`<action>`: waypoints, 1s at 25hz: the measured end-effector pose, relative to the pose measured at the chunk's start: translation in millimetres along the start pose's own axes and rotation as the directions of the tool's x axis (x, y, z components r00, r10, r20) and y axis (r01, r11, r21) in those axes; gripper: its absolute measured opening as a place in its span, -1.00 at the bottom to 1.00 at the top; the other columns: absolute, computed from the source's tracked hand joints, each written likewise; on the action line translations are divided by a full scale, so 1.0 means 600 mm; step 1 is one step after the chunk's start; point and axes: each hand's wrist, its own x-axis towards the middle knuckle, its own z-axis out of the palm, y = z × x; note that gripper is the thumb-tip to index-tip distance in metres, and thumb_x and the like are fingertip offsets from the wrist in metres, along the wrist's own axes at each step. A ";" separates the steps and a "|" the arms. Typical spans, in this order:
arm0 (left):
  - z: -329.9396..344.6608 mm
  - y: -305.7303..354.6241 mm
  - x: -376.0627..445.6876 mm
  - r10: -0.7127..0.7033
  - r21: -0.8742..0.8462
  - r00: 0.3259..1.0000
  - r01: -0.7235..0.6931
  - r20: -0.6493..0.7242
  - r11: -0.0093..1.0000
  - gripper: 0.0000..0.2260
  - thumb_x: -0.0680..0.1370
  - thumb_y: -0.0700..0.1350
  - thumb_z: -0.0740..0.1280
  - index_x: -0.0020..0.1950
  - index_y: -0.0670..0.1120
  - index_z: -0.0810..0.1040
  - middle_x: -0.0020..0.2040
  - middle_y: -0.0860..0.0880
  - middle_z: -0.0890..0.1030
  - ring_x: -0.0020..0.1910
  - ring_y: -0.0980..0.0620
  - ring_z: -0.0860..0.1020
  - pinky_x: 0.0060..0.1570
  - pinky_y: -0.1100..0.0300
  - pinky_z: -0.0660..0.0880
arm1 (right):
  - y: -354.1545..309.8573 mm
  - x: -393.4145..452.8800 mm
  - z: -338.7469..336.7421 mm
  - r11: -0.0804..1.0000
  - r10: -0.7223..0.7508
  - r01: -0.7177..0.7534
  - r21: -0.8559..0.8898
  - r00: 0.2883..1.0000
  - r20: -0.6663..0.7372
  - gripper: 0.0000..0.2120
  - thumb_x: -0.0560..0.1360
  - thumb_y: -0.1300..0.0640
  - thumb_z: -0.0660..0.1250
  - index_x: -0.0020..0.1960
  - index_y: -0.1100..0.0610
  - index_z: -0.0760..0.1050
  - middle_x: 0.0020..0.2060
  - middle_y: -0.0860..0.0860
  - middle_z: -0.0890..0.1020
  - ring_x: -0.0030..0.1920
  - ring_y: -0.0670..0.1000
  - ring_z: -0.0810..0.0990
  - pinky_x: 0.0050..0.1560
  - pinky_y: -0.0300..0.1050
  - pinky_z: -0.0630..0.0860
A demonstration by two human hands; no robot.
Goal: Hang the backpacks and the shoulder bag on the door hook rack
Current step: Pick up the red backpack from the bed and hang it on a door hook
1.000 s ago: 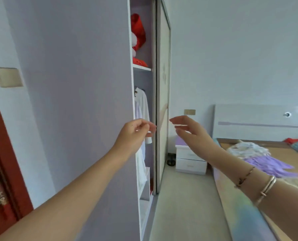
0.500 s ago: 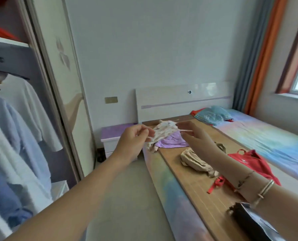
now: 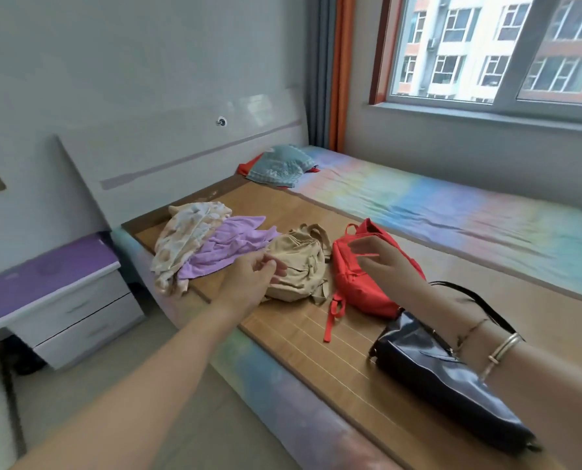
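Note:
Three bags lie on the bamboo mat (image 3: 316, 354) of the bed. A tan backpack (image 3: 299, 266) is in the middle, a red backpack (image 3: 360, 283) lies to its right, and a dark shiny shoulder bag (image 3: 432, 374) with a thin black strap sits nearest me. My left hand (image 3: 252, 279) hovers over the tan backpack's left edge with fingers loosely curled and nothing in it. My right hand (image 3: 381, 262) is held above the red backpack, fingers spread, empty. The door hook rack is out of view.
Patterned cream clothing (image 3: 184, 239) and a purple garment (image 3: 228, 245) lie left of the tan backpack. A white nightstand (image 3: 62, 300) with a purple top stands at the left. A blue pillow (image 3: 279, 166) rests by the headboard. A window (image 3: 506, 45) fills the upper right.
My view has swung right, from the wardrobe to the bed with the bags. Both hands stay raised in front of me and now hover over the tan and red backpacks.

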 end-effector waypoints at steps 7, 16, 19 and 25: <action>0.151 -0.066 0.225 -0.092 0.004 0.979 0.093 0.183 0.996 -0.74 0.58 -0.27 0.16 -0.22 -0.09 0.56 -0.22 -0.05 0.63 -0.21 0.03 0.58 -0.30 0.40 0.47 | 0.181 0.169 -0.059 0.985 0.168 -0.171 -0.029 0.981 -0.095 -0.75 0.49 0.30 0.18 0.04 0.00 0.48 0.02 -0.05 0.58 0.04 -0.05 0.53 -0.01 -0.23 0.38; 0.375 -0.197 0.564 -0.292 0.200 0.925 0.247 0.242 0.948 -0.74 0.58 -0.23 0.15 -0.22 -0.06 0.57 -0.14 -0.09 0.66 -0.16 0.04 0.60 -0.36 0.40 0.39 | 0.520 0.477 -0.094 0.914 0.406 -0.406 0.005 0.912 -0.055 -0.73 0.44 0.29 0.15 -0.06 -0.04 0.48 0.06 0.05 0.60 0.12 0.04 0.55 0.06 -0.08 0.46; 0.439 -0.250 0.637 -0.339 0.234 0.905 0.281 0.257 0.930 -0.75 0.57 -0.25 0.16 -0.19 -0.09 0.58 -0.11 -0.14 0.67 -0.12 0.00 0.60 -0.29 0.35 0.39 | 0.626 0.541 -0.089 0.889 0.455 -0.457 -0.024 0.888 -0.064 -0.73 0.44 0.30 0.13 -0.01 0.04 0.50 0.08 0.09 0.60 0.12 0.06 0.55 0.09 -0.03 0.48; 0.549 -0.380 0.760 -0.398 0.276 0.873 0.324 0.281 0.905 -0.74 0.57 -0.27 0.16 -0.20 -0.11 0.59 -0.13 -0.16 0.67 -0.07 -0.06 0.64 -0.06 0.17 0.55 | 0.840 0.626 -0.094 0.795 0.477 -0.506 -0.335 0.862 -0.169 -0.67 0.46 0.28 0.17 0.18 0.13 0.50 0.37 0.22 0.34 0.41 0.21 0.24 0.38 -0.03 0.18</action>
